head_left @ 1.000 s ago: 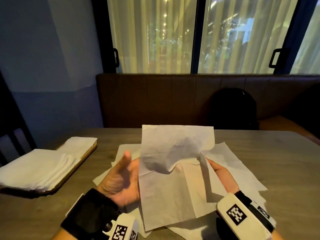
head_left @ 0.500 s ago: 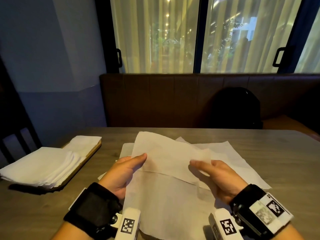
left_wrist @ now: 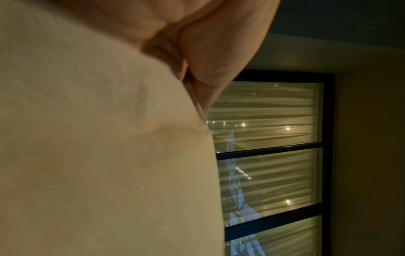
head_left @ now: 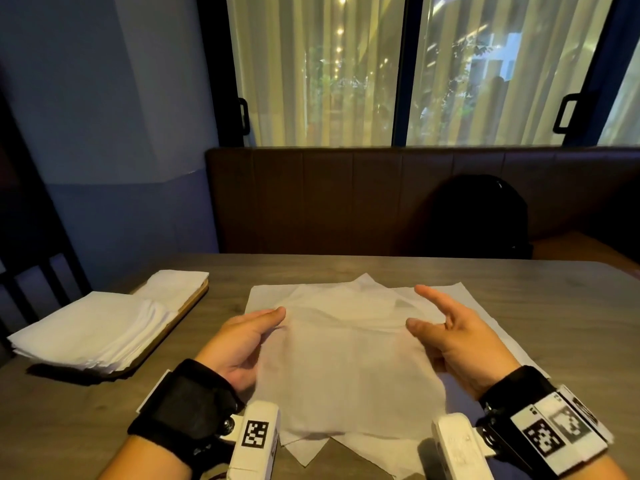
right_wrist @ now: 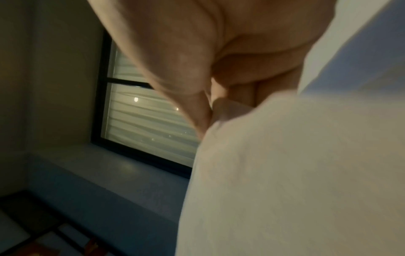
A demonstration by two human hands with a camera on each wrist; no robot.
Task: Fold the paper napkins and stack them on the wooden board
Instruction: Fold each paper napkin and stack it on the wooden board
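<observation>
The napkin [head_left: 349,358] sits between the two hands, in the middle of the table at about 6 o'clock from the person. The left hand [head_left: 239,344] holds its left edge. In the left wrist view the thumb [left_wrist: 219,52] pinches the paper against the fingers. The right hand [head_left: 457,341] holds the right edge, with the thumb [head_left: 419,329] on top and the first finger sticking out straight toward 11 o'clock. In the right wrist view the other fingers [right_wrist: 252,72] curl under the sheet. The hands are apart, one on each side, and both are just as near to it.

The napkin looks almost square, so no long side stands out. Its far edge points to 12 o'clock and its near edge to 6 o'clock. A fold would likely bring one edge over to the other.

More loose napkins [head_left: 491,306] lie flat under it. The wooden board [head_left: 187,306] is well off toward 9 o'clock, nearer the left hand. A stack of folded napkins [head_left: 90,337] covers most of it.

The held napkin is blurry, so its creases are hard to see. The fingers under the paper are hidden. How many loose sheets lie below cannot be told.
</observation>
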